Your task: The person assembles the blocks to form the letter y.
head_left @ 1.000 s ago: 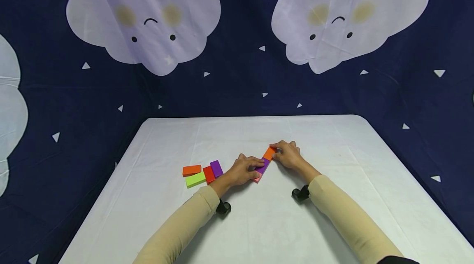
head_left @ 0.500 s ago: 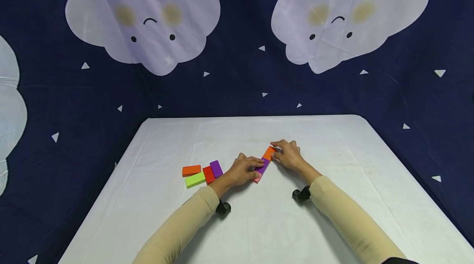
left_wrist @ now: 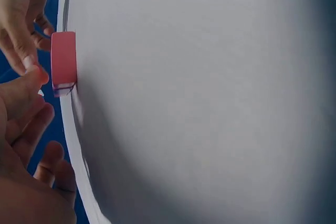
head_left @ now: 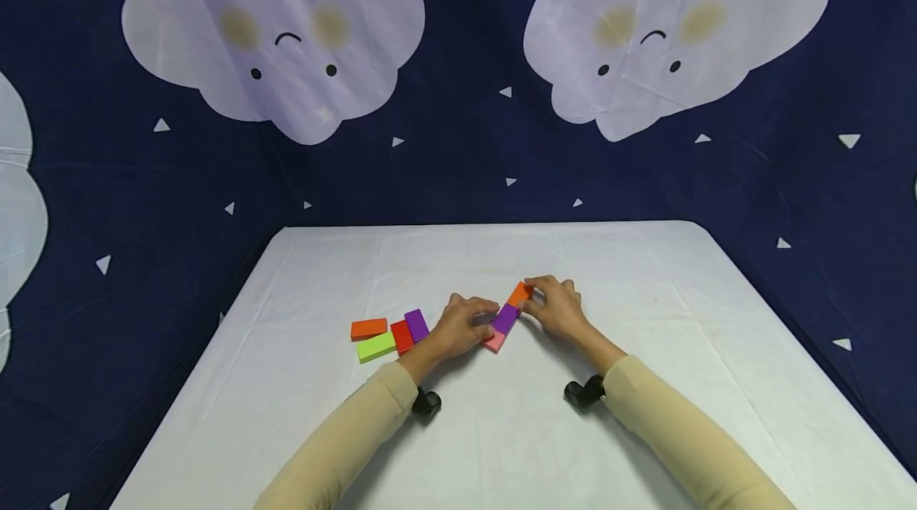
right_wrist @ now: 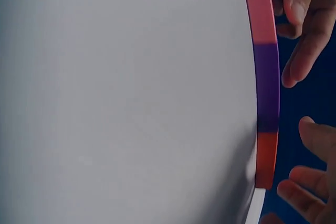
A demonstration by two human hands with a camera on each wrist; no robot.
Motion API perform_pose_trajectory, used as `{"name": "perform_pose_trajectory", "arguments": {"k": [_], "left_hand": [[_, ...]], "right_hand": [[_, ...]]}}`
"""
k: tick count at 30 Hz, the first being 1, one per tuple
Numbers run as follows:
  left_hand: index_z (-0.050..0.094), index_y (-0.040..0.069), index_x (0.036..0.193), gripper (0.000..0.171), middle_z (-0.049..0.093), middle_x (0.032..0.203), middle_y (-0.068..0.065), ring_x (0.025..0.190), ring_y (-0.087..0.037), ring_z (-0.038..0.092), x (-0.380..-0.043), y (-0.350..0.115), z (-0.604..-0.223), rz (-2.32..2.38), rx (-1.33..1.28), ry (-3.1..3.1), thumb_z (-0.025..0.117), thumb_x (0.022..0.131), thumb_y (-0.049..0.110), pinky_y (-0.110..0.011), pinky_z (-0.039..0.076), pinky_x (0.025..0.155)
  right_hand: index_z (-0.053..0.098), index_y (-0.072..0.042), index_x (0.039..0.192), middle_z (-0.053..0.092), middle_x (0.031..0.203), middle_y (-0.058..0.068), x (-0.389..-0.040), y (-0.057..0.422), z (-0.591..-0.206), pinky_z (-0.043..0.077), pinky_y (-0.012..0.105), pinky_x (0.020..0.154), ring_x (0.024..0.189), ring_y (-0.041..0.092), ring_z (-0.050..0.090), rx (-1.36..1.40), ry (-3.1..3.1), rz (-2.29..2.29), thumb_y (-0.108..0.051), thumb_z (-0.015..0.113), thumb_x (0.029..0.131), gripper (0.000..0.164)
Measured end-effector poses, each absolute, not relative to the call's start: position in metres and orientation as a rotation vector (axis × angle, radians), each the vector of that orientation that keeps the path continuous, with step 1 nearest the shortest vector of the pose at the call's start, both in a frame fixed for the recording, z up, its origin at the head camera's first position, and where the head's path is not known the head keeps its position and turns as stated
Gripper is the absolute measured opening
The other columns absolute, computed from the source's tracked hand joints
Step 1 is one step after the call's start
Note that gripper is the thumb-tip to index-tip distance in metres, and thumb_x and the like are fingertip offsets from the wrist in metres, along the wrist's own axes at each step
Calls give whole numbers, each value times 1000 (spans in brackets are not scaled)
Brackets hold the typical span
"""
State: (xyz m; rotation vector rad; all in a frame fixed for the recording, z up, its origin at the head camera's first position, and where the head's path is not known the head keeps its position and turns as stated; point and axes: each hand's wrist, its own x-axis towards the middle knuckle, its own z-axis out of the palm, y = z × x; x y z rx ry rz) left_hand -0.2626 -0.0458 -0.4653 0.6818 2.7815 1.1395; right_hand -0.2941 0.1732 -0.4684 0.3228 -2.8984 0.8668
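In the head view a pink block point(head_left: 494, 342), a purple block point(head_left: 505, 320) and an orange block point(head_left: 519, 294) lie end to end in a slanting row. Just left of the row is my left hand point(head_left: 460, 325), fingers spread, its thumb tip by the pink block. My right hand point(head_left: 559, 306) is at the other end, index finger and thumb beside the orange block. In the right wrist view a gap shows between the right fingers point(right_wrist: 310, 195) and the orange block point(right_wrist: 266, 158). The left wrist view shows the pink block point(left_wrist: 64, 59) end-on, the left thumb beside it.
Left of the left hand lie a loose orange block point(head_left: 368, 329), a lime green block point(head_left: 376, 347), a red block point(head_left: 403, 337) and another purple block point(head_left: 417, 325). All sit on a white-covered table point(head_left: 501, 438), before a dark blue cloud-patterned cloth point(head_left: 473, 160).
The left hand has drawn back left off the purple block, uncovering more of it and the pink one. The right hand has shifted only slightly. The row looks nearly unmoved.
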Motion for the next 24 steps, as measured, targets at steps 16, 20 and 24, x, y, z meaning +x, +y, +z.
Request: {"name": "perform_pose_trajectory", "arguments": {"k": [16,20,24], "left_hand": [[65,14,121,36,62,117,-8,97,-26,44,-259,-73,-454,1379,411,2780,68,86,17,-30,35,77],[64,16,122,36,55,113,-17,99,-28,44,-258,-81,-451,1416,322,2762,67,86,18,-29,34,74],[63,19,123,37,50,114,-18,99,-24,44,-258,-89,-450,1436,237,2743,67,87,21,-28,35,73]], "right_hand": [[57,-10,129,56,132,10,-267,152,-471,29,45,81,104,38,44,220,-2904,842,-44,71,78,63],[57,-10,130,55,132,10,-263,148,-473,29,43,79,103,37,44,224,-2903,823,-45,72,77,65],[58,-13,129,56,131,10,-260,145,-476,29,43,79,101,36,43,233,-2892,795,-46,73,76,64]]}}
